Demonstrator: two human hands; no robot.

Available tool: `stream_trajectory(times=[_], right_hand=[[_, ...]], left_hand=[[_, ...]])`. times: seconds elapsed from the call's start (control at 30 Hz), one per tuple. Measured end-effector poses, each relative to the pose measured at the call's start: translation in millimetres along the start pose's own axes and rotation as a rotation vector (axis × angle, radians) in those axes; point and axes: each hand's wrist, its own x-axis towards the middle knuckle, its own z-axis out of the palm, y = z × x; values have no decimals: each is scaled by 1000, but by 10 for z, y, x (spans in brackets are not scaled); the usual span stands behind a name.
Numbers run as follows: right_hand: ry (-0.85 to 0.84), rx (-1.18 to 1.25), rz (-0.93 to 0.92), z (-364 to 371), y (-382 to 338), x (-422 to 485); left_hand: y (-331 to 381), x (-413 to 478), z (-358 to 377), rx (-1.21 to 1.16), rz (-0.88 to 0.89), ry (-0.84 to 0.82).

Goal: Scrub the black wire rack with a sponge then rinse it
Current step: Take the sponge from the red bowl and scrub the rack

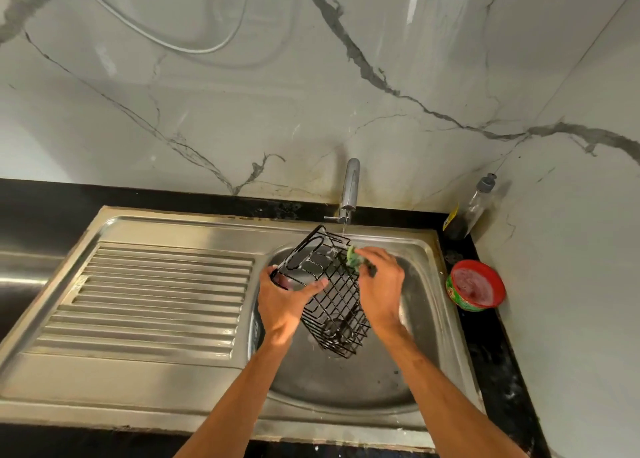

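Observation:
The black wire rack [329,284] is a box-shaped basket, held tilted above the steel sink bowl [346,385]. My left hand [284,301] grips its left side, thumb across the wires. A green sponge [356,257] is pressed against the rack's upper right edge, and my right hand [381,284] is closed on it. A thin stream of water falls from the chrome tap [349,190] onto the rack's far corner.
A ribbed steel drainboard [156,294] lies left of the bowl. On the black counter at the right stand a red-rimmed tub of dish paste [476,284] and a clear bottle with a grey cap [467,211]. Marble-patterned walls close the back and right.

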Motion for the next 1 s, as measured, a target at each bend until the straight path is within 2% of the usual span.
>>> stream_trajectory(times=[0.13, 0.17, 0.27, 0.3, 0.4, 0.43, 0.53, 0.57, 0.67, 0.73, 0.83, 0.87, 1.0], right_hand=[[-207, -33, -205, 198, -151, -266], [-194, -40, -199, 218, -91, -224], [-133, -40, 5, 253, 61, -95], [-165, -45, -24, 280, 26, -132], [-310, -66, -259, 318, -103, -302], [-310, -59, -278, 319, -87, -239], [-177, -24, -45, 368, -43, 84], [-165, -13, -26, 392, -98, 111], [-327, -10, -238, 460, -337, -114], [-341, -31, -317, 438, -288, -113], [-141, -81, -85, 422, -119, 141], [-138, -76, -65, 436, -138, 144], [-398, -92, -345, 497, -305, -204]], left_hand=[[-114, -24, -37, -206, -273, 40], [-125, -37, -48, -259, -324, 45], [-137, -76, -97, -365, -440, 50], [-155, -87, -119, -389, -457, 49], [-211, -119, -169, -460, -501, 46], [-234, -125, -193, -474, -508, 42], [-266, -161, -241, -506, -469, -23], [-266, -173, -248, -521, -451, -40], [-276, -185, -255, -562, -442, -54], [-263, -183, -262, -598, -483, -68], [-313, -157, -272, -627, -491, -60], [-350, -156, -273, -636, -479, -53], [-391, -191, -286, -627, -409, -115]])
